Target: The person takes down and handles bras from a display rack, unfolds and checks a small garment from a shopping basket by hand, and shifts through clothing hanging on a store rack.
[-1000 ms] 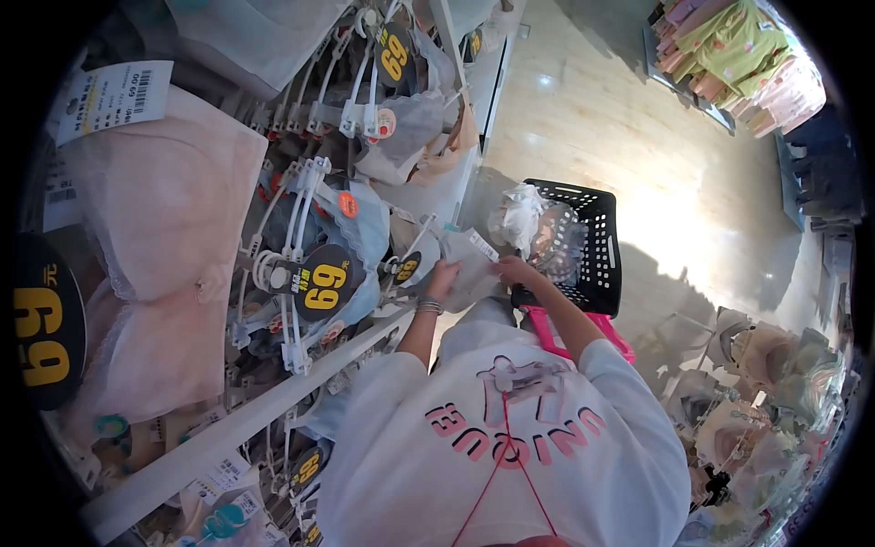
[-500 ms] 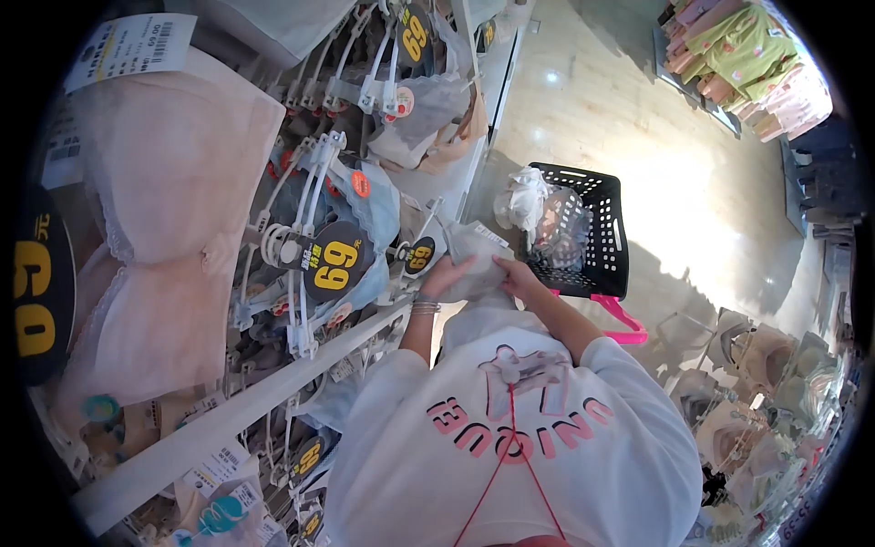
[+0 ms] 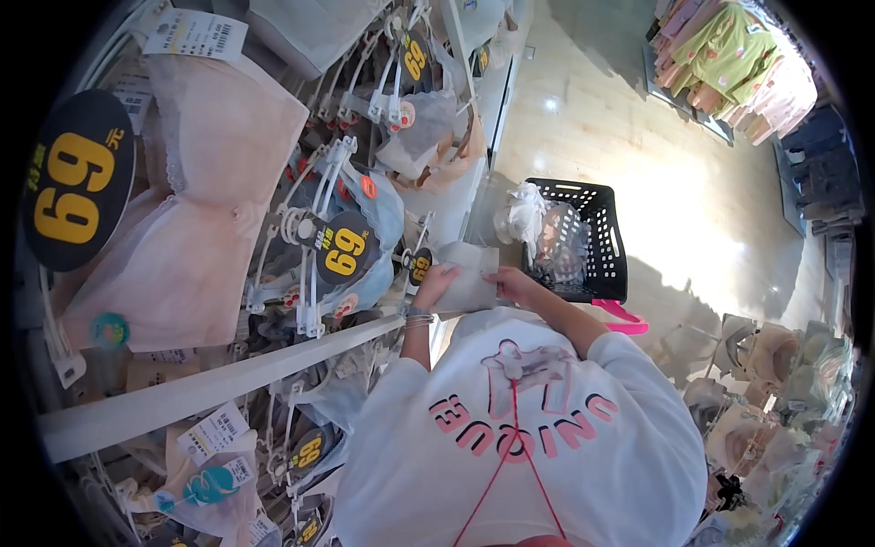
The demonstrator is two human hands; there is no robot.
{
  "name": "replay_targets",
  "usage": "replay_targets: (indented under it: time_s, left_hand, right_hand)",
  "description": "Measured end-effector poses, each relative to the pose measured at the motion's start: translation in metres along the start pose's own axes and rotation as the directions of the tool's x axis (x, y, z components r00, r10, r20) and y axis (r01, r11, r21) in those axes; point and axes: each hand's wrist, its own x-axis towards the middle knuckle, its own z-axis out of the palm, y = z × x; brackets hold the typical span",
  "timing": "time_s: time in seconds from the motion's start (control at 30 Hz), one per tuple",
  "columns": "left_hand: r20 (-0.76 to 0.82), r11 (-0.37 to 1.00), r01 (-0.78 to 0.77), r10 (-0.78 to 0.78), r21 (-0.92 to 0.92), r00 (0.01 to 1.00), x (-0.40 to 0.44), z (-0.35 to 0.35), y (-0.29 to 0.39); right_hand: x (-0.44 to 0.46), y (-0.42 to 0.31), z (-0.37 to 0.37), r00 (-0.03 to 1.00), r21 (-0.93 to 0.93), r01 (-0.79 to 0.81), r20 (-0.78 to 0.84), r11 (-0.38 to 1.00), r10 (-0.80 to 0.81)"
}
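Head cam: L hand [image 3: 434,288] & R hand [image 3: 518,285], fingers pinched on pale-grey squarish fabric item [image 3: 470,270].
Item's betw. hands; barcode tag, seen ½ s ago, now out of sight; top edge faces away from wearer [image 3: 538,456], long axis unclear.

White glare bleaches the marbled floor [image 3: 670,205] beside dark shadows, and fisheye distortion bends the view's black-rimmed edges.

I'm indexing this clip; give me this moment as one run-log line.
left hand: holds pale-grey fabric item | right hand: grips item's right side | nearby: black perforated plastic basket, right of hands
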Motion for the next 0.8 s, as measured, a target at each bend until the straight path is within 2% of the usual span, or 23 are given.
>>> replay_targets:
  time_s: [0.03,0.13,0.23,0.33,0.37,0.47,0.5,0.57,0.6,0.63,0.7,0.8]
  left_hand:
    - [-0.015,0.997,0.027,-0.029,-0.073,0.999,0.001,0.000,0.001]
    - [-0.091,0.981,-0.105,0.121,0.162,0.989,-0.002,0.000,0.009]
    - [-0.289,0.956,-0.090,0.173,0.279,0.942,-0.012,0.009,0.014]
    - [-0.450,0.862,-0.166,0.404,0.479,0.797,-0.039,0.026,0.031]
    - [-0.495,0.854,-0.193,0.449,0.484,0.744,-0.053,0.032,0.046]
    - [-0.522,0.769,-0.194,0.573,0.609,0.632,-0.083,0.045,0.059]
    - [-0.489,0.742,-0.208,0.598,0.637,0.635,-0.088,0.046,0.053]
    - [-0.461,0.928,-0.121,0.285,0.353,0.841,-0.094,0.056,0.040]
    - [-0.398,0.978,-0.041,0.120,0.202,0.909,-0.096,0.061,0.030]
    - [-0.301,0.998,-0.007,0.023,0.056,0.953,-0.094,0.066,0.010]
    - [-0.059,0.969,0.105,-0.121,-0.226,0.991,-0.087,0.074,-0.022]
    - [0.047,0.951,0.164,-0.157,-0.263,0.987,-0.089,0.082,-0.033]
  right_hand:
    - [0.005,0.006,0.001,0.998,0.057,0.022,0.049,0.998,-0.025]
    - [0.002,0.002,0.003,1.000,-0.018,0.022,-0.018,1.000,-0.023]
    - [-0.001,0.002,0.002,0.995,-0.018,0.044,-0.085,0.999,-0.045]
    - [0.000,0.005,0.002,0.996,0.010,0.033,-0.086,0.999,-0.032]
    - [0.001,0.003,0.004,0.997,0.011,0.027,-0.076,1.000,-0.026]
    - [0.002,0.003,0.006,1.000,0.030,0.019,-0.022,0.999,-0.018]
    - [0.005,0.001,0.005,1.000,0.041,0.021,0.010,0.999,-0.021]
    - [0.010,0.002,0.006,0.998,0.058,0.028,0.055,0.998,-0.031]
    - [0.013,0.003,0.007,0.997,0.063,0.037,0.070,0.997,-0.041]
    - [0.016,0.004,0.008,0.995,0.070,0.045,0.084,0.997,-0.051]
    - [0.013,0.000,0.016,0.999,0.054,0.002,0.049,0.999,-0.004]
    - [0.009,-0.008,0.026,1.000,-0.007,-0.003,0.020,1.000,0.003]
